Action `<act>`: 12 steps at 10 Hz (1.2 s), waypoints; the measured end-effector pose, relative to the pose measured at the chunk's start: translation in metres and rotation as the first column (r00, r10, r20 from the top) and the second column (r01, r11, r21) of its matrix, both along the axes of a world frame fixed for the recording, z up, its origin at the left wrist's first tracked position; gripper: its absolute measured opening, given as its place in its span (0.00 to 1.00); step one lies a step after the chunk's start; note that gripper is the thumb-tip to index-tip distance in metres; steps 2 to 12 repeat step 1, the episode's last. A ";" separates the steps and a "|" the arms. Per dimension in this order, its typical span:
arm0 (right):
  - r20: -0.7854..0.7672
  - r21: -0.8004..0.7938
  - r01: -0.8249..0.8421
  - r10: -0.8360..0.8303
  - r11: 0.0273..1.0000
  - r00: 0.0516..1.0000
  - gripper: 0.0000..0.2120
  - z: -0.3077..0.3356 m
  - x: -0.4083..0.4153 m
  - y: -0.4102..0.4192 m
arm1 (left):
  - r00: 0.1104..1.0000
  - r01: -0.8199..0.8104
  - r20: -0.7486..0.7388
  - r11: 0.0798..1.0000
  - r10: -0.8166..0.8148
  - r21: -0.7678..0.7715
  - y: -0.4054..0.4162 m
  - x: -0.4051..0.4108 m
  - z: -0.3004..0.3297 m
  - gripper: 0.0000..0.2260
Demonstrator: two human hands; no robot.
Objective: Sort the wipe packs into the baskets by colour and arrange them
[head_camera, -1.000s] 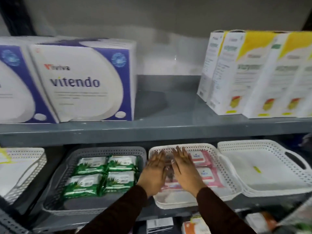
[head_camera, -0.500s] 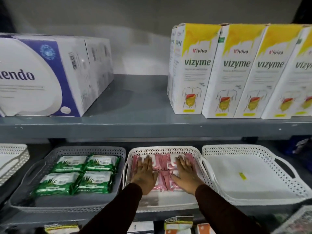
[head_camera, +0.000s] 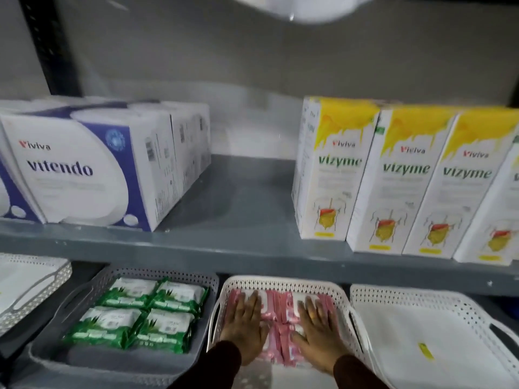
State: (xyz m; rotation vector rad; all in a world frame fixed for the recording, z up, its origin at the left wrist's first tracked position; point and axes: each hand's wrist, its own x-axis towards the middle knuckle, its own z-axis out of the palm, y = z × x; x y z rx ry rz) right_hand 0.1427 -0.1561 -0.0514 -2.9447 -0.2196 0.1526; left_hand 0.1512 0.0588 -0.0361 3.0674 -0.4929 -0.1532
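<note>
Pink wipe packs (head_camera: 276, 329) lie flat in a white perforated basket (head_camera: 283, 282) on the lower shelf. My left hand (head_camera: 243, 329) rests palm down on the left packs, fingers spread. My right hand (head_camera: 318, 334) presses flat on the right packs the same way. Neither hand grips anything. Several green wipe packs (head_camera: 140, 318) sit in a tidy block inside a grey basket (head_camera: 92, 287) to the left. Parts of the pink packs are hidden under my hands.
A white basket (head_camera: 421, 301) with a small yellow scrap (head_camera: 425, 351) stands to the right; another white basket (head_camera: 36, 265) is at far left. The grey shelf edge (head_camera: 224, 248) overhangs the baskets, bearing Vitendo boxes (head_camera: 84, 169) and Vizyme cartons (head_camera: 407, 178).
My hands have spread apart, from together at the basket's middle to flat on the left and right pink packs. The view has tilted upward.
</note>
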 end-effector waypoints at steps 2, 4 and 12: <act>0.558 0.010 -0.036 0.024 0.999 0.830 0.32 0.021 -0.007 0.008 | 0.896 0.075 0.443 0.996 -0.042 -0.056 0.005 -0.003 0.020 0.33; 0.558 0.010 -0.036 0.024 0.999 0.830 0.32 0.021 -0.007 0.008 | 0.896 0.075 0.443 0.996 -0.042 -0.056 0.005 -0.003 0.020 0.33; 0.558 0.010 -0.036 0.024 0.999 0.830 0.32 0.021 -0.007 0.008 | 0.896 0.075 0.443 0.996 -0.042 -0.056 0.005 -0.003 0.020 0.33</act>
